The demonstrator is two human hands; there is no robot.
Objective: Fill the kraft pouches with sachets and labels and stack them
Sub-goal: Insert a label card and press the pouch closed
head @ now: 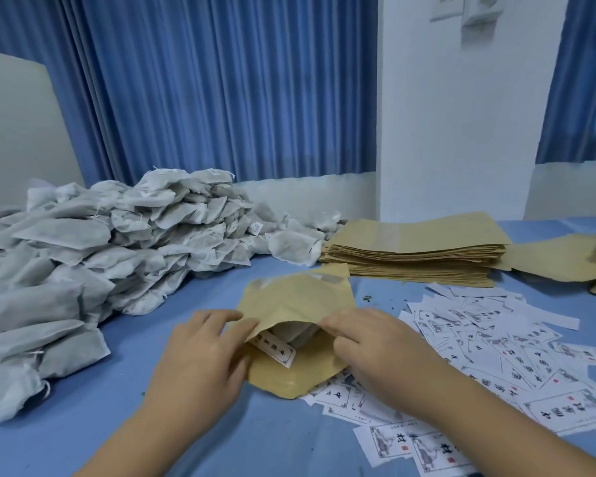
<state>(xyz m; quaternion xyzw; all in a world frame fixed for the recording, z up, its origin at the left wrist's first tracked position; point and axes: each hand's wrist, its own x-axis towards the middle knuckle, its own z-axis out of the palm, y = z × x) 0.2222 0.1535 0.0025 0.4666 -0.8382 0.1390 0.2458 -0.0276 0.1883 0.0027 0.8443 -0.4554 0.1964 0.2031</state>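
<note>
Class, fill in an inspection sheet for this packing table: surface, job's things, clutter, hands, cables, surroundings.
Surface: blue cloth-covered table.
Job's things: open brown kraft pouch with a white printed label slip in its mouth; heap of grey-white fabric sachets on the left; stack of flat kraft pouches behind; loose printed paper labels on the right.
Clutter: small green specks on the cloth.
Hands: left hand and right hand each pinch the pouch mouth.
Cables: nothing seen.
Surroundings: blue pleated curtain, white wall.
</note>
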